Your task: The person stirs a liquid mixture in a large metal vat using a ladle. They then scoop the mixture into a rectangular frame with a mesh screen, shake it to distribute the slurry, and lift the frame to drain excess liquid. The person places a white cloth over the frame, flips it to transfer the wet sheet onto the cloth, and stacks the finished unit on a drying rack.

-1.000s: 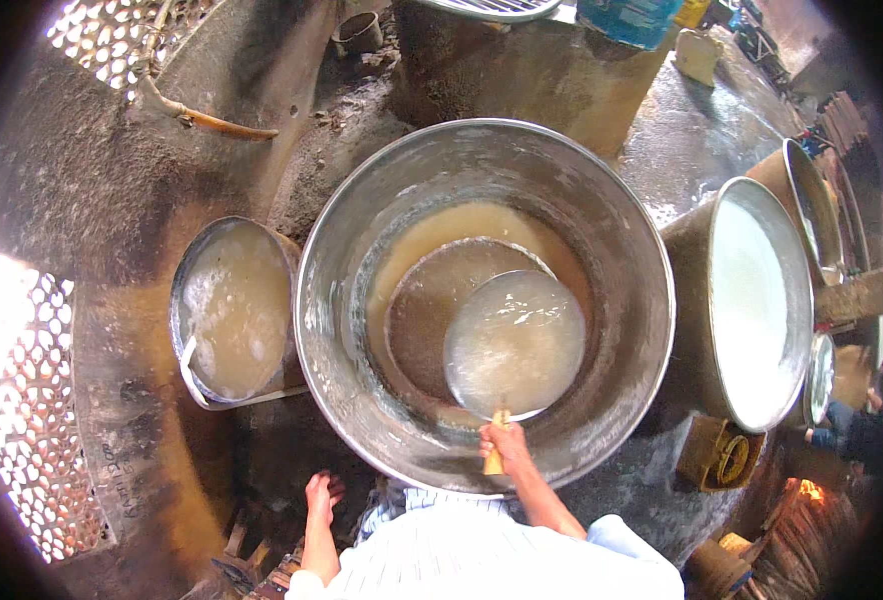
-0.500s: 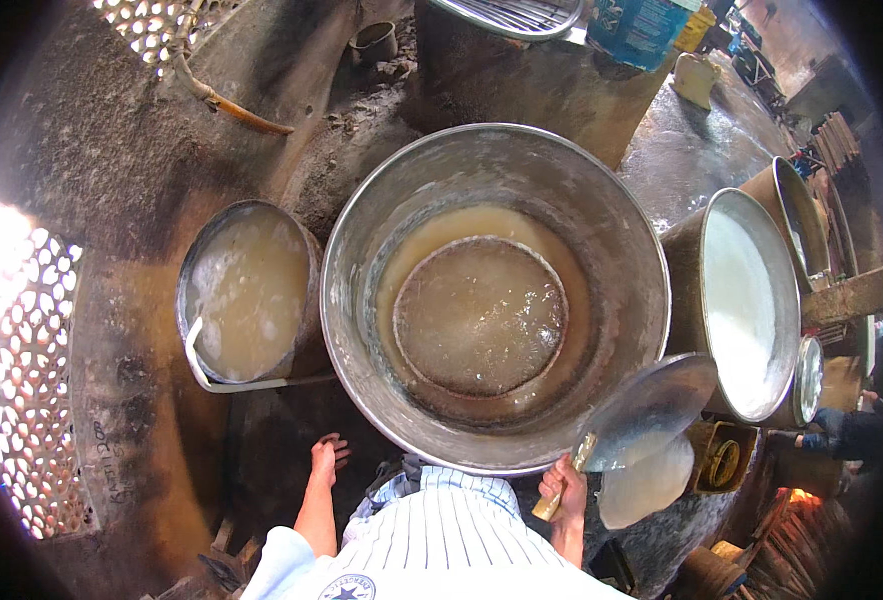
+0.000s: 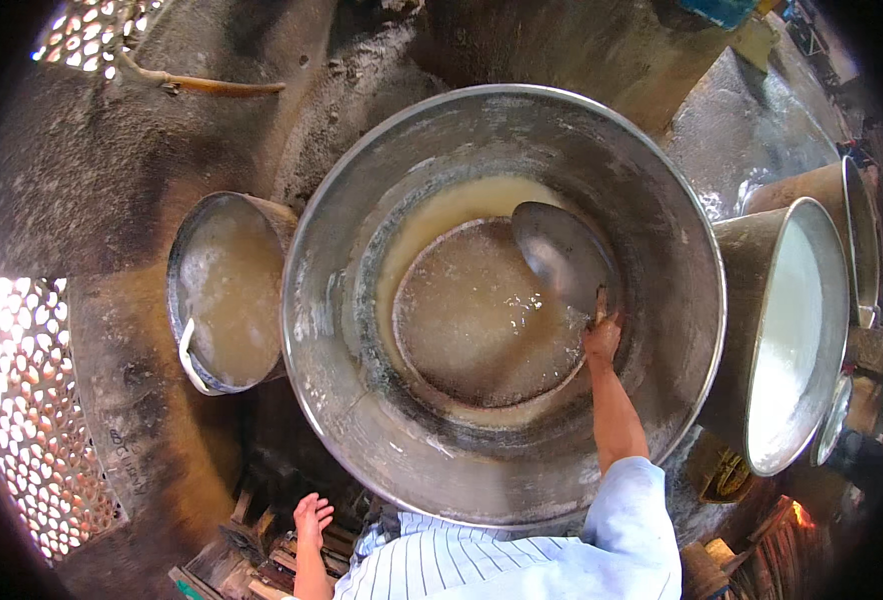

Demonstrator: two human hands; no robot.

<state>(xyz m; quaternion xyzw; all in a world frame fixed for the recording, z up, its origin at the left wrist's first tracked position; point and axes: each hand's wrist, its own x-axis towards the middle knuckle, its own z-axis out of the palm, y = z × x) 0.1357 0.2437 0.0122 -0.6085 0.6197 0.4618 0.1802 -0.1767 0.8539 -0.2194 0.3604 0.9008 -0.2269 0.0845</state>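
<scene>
My right hand [image 3: 603, 338] is closed round the short handle of a wide metal scoop [image 3: 560, 250], down inside a large metal vat [image 3: 502, 140]. The scoop lies over the right edge of a round-rimmed insert [image 3: 472, 320] in the vat's middle, surrounded by cloudy tan liquid [image 3: 502, 190]. Whether the scoop touches the liquid I cannot tell. My left hand [image 3: 312, 520] hangs outside the vat's near left side, holding nothing, fingers apart.
Left of the vat stands a pot [image 3: 232, 290] of cloudy liquid with a pale curved pipe [image 3: 192, 358] at its rim. On the right are a vat of whitish liquid [image 3: 792, 330] and another large pot [image 3: 857, 230]. Firewood [image 3: 777, 550] with a glowing ember lies at lower right.
My right hand has carried the scoop from outside the vat's near right rim up and into it. Pale liquid streaming off the scoop is gone. My left hand has moved lower; the view has shifted.
</scene>
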